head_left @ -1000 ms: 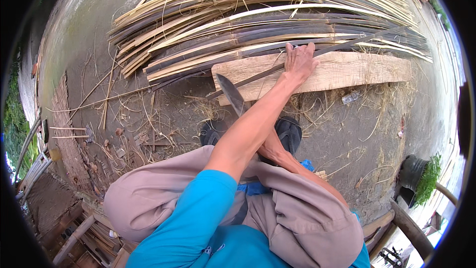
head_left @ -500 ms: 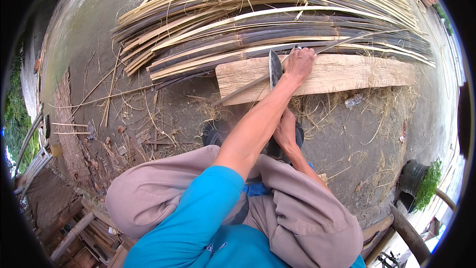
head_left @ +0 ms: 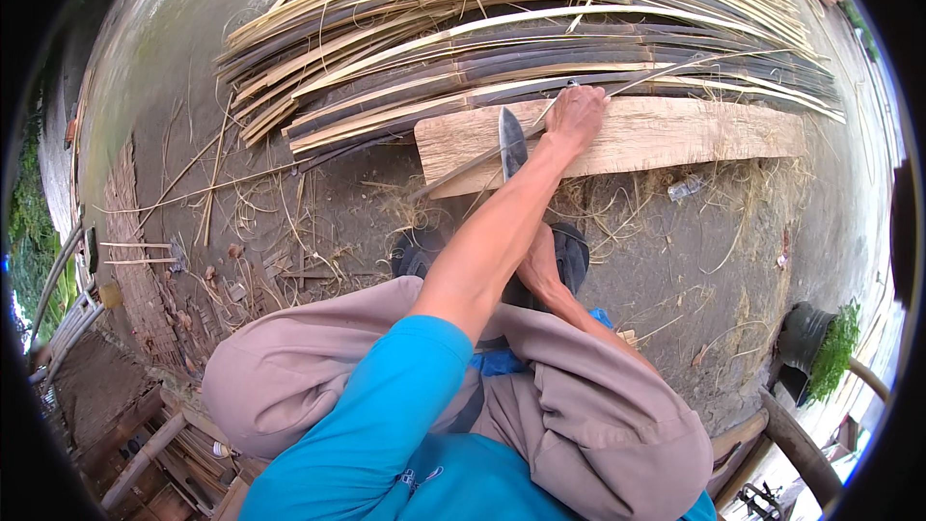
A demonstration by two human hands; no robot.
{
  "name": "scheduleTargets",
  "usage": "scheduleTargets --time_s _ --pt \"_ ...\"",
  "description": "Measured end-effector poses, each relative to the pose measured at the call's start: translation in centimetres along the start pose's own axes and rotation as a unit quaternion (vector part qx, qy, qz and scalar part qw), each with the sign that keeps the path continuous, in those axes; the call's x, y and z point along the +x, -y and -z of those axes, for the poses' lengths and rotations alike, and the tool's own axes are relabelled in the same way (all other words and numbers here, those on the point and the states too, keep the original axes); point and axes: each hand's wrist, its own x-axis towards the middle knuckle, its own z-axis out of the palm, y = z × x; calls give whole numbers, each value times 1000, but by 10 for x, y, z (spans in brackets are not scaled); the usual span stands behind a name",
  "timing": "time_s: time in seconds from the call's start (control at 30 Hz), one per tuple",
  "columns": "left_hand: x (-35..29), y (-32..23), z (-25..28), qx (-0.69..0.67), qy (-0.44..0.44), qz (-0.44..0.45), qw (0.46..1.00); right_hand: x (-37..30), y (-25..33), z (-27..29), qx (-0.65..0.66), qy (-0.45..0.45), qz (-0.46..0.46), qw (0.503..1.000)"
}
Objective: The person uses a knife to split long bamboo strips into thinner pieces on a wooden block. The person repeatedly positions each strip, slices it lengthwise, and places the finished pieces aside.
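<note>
My left hand (head_left: 576, 114) is closed around a long, thin bamboo strip (head_left: 473, 164), which slants across a pale wooden board (head_left: 694, 135). My left forearm crosses over my right arm. Below that forearm, my right hand (head_left: 538, 259) is partly covered, its fingers wrapped round the handle of a knife. The handle is hidden, but the dark, pointed knife blade (head_left: 513, 143) stands out beyond my left forearm. It lies against the strip, just left of my left hand.
Beyond the board lies a wide pile of split bamboo strips (head_left: 463, 72). Curly shavings (head_left: 617, 207) litter the ground around my dark footwear (head_left: 571, 256). A crumpled clear plastic piece (head_left: 685, 189) lies near the board. At the right stands a dark pot (head_left: 803, 338) with a green plant.
The knife has shifted left along the strip, and my right hand has moved left and nearer to me. My left hand has moved slightly left and away, still on the strip.
</note>
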Motion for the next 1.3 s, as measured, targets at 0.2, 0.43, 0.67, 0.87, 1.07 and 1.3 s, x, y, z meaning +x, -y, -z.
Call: scheduleTargets --time_s 0.2,0.43,0.67,0.87,1.07,1.3 --pt "1 1 -5 5 5 -1 1000 1 8 -2 -74 155 17 985" --pt "-3 0 6 26 23 13 999 -39 39 -42 -107 16 123 987" --pt "41 -18 140 -3 262 -30 965 3 14 53 -42 130 -108 985" --pt "0 -16 292 70 342 62 935 -20 5 147 333 -178 -59 924" --pt "-197 109 229 -97 309 353 878 -15 23 167 18 -269 -56 961" --pt "-261 108 171 -390 222 371 813 0 -32 168 -437 -253 -18 863"
